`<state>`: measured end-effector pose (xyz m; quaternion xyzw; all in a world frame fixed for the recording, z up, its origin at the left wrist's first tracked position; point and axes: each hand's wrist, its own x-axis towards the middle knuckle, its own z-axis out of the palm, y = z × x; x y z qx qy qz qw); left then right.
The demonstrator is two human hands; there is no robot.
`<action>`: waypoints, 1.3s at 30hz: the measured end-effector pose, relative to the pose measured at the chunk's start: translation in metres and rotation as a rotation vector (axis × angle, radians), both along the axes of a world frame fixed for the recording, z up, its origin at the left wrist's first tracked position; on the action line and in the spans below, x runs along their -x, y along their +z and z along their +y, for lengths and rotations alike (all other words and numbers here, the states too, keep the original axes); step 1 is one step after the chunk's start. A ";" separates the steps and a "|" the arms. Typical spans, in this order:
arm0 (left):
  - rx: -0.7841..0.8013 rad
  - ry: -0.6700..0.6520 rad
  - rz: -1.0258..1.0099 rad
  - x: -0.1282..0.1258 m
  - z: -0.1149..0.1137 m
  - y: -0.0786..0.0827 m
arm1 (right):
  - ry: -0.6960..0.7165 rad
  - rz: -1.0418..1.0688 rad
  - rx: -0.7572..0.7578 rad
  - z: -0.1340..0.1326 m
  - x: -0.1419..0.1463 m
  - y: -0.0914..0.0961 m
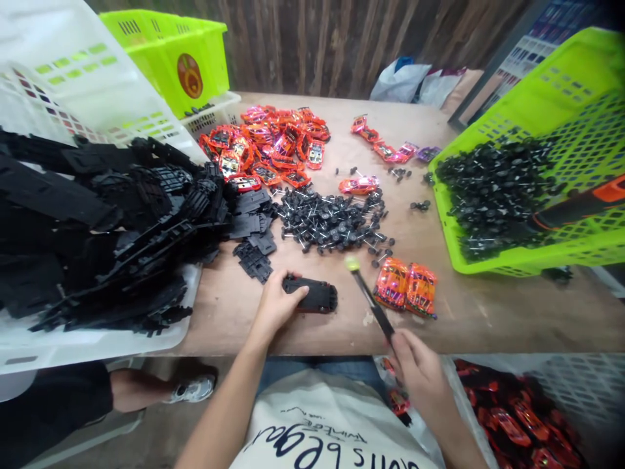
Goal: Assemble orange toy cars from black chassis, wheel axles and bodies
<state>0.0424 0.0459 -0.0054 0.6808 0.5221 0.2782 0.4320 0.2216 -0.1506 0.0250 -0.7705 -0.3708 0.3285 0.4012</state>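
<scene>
My left hand grips a toy car that lies upside down on the table, its black underside facing up. In my right hand is a small hammer with a pale yellow-green head, raised to the right of that car. Two orange toy cars sit side by side just beyond the hammer. Ahead of my hands is a heap of black wheels on metal axles. Several flat black chassis plates lie on the table to the left of the wheels.
Orange car bodies are piled at the back. A white crate of black plates fills the left side. On the right, a tilted green basket holds more wheels. Below the table edge, another container holds red cars. A person's leg shows lower left.
</scene>
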 end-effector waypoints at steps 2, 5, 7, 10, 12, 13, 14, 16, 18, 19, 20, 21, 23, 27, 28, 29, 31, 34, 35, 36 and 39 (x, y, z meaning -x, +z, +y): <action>-0.007 -0.003 0.000 0.000 0.001 0.000 | -0.029 0.073 -0.061 -0.015 0.010 -0.005; 0.000 -0.002 -0.002 -0.001 0.002 -0.001 | 0.041 -0.056 -0.006 -0.031 0.022 -0.020; 0.022 -0.001 0.006 0.001 0.003 0.000 | 0.056 -0.153 0.027 -0.035 0.022 -0.028; 0.031 -0.004 -0.039 0.005 0.002 0.010 | 0.026 -0.293 0.008 -0.029 0.012 -0.032; -0.023 -0.005 -0.113 0.008 -0.001 0.025 | 0.045 -0.450 0.041 -0.013 0.004 -0.029; -0.076 -0.017 -0.144 0.009 -0.004 0.034 | 0.058 -0.529 0.037 -0.002 0.001 -0.025; -0.141 -0.051 -0.158 0.010 -0.008 0.042 | 0.075 -0.591 0.002 0.012 0.000 -0.019; -0.287 -0.175 -0.134 0.009 -0.017 0.058 | 0.138 -0.618 -0.178 0.041 0.002 -0.005; -0.409 -0.329 -0.094 0.008 -0.025 0.068 | 0.281 -0.528 -0.399 0.068 0.008 0.011; -0.451 -0.385 -0.080 0.008 -0.028 0.071 | 0.358 -0.471 -0.477 0.079 0.011 0.018; -0.478 -0.423 -0.071 0.008 -0.031 0.073 | 0.422 -0.422 -0.524 0.087 0.014 0.024; -0.490 -0.444 -0.068 0.008 -0.033 0.074 | 0.465 -0.389 -0.551 0.092 0.015 0.029; -0.504 -0.442 -0.067 0.009 -0.035 0.072 | 0.494 -0.382 -0.558 0.097 0.017 0.035; -0.569 -0.371 -0.085 0.006 -0.039 0.067 | 0.470 -0.490 -0.594 0.092 0.020 0.038; -0.579 -0.365 -0.090 0.005 -0.040 0.067 | 0.443 -0.498 -0.606 0.090 0.022 0.036; -0.585 -0.373 -0.095 0.005 -0.041 0.068 | 0.411 -0.482 -0.613 0.088 0.025 0.034; -0.587 -0.411 -0.089 0.006 -0.041 0.072 | 0.327 -0.352 -0.608 0.086 0.033 0.025; -0.561 -0.409 0.022 0.012 -0.037 0.072 | 0.226 -0.012 -0.589 0.086 0.045 0.003; -0.542 -0.388 0.072 0.015 -0.035 0.069 | 0.220 0.061 -0.577 0.087 0.049 -0.004; -0.519 -0.371 0.108 0.017 -0.034 0.065 | 0.227 0.084 -0.562 0.088 0.052 -0.010; -0.476 -0.388 0.088 0.020 -0.031 0.050 | 0.277 -0.073 -0.549 0.092 0.054 -0.017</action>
